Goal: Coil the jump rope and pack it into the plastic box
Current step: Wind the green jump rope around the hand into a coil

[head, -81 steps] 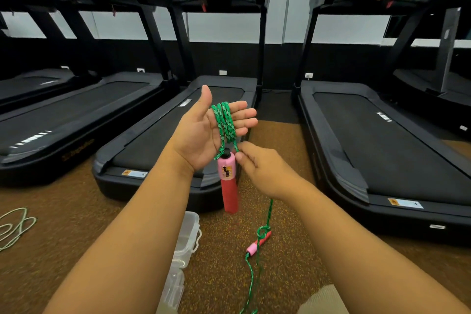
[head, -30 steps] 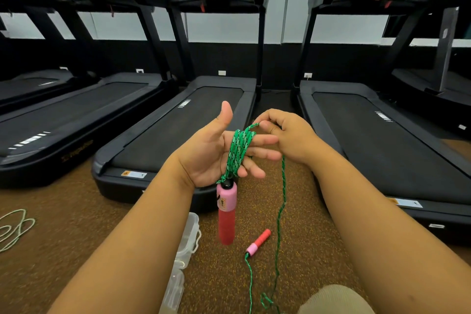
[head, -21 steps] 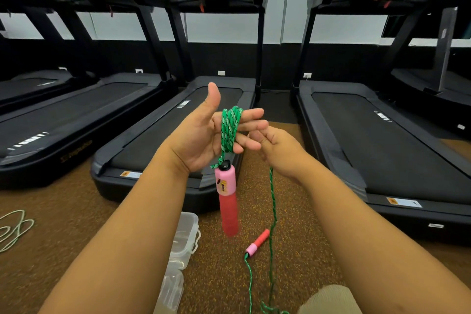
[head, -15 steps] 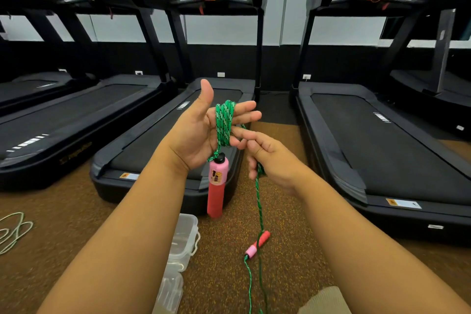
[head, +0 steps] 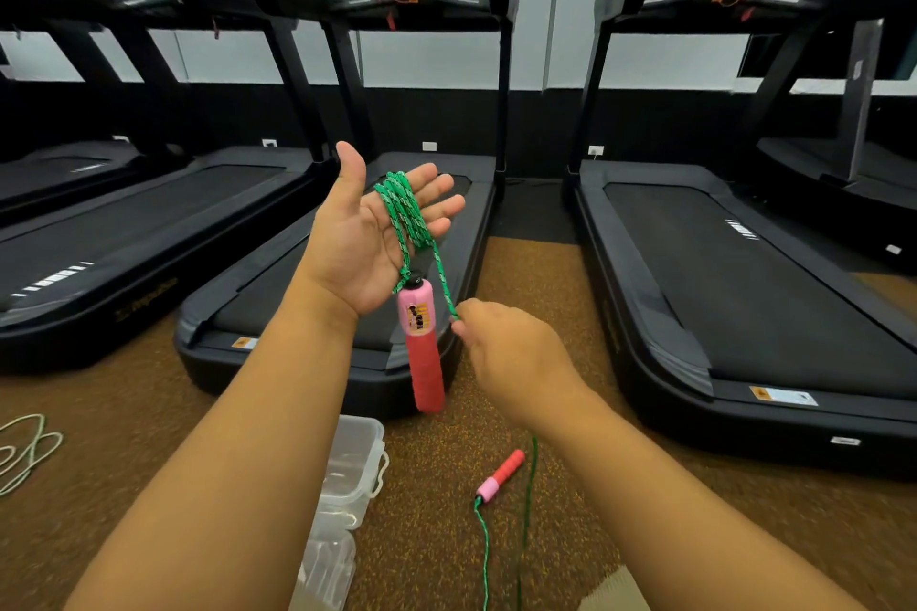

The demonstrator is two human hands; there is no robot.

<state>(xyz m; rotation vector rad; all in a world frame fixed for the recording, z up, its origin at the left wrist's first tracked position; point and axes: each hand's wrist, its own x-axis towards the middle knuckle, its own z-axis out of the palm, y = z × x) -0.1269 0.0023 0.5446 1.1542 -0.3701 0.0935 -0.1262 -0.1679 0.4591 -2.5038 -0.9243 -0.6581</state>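
Observation:
My left hand [head: 364, 238] is held up, palm toward me and fingers spread, with several loops of the green jump rope [head: 403, 213] wound around the fingers. One pink and red handle [head: 422, 347] hangs from the loops below the palm. My right hand [head: 511, 352] is lower and to the right, pinching the rope strand that runs down from the coil. The other handle [head: 498, 475] lies on the floor with loose rope trailing from it. The clear plastic box [head: 355, 461] sits on the floor under my left forearm, partly hidden.
Black treadmills [head: 734, 273] stand in a row ahead on brown speckled flooring [head: 595, 501]. A pale rope [head: 25, 452] lies on the floor at the far left. A clear lid or second container [head: 325, 571] lies just near the box.
My right hand has dropped down and away from my left fingers, drawing the rope strand down below the coil. The hanging handle has swung slightly.

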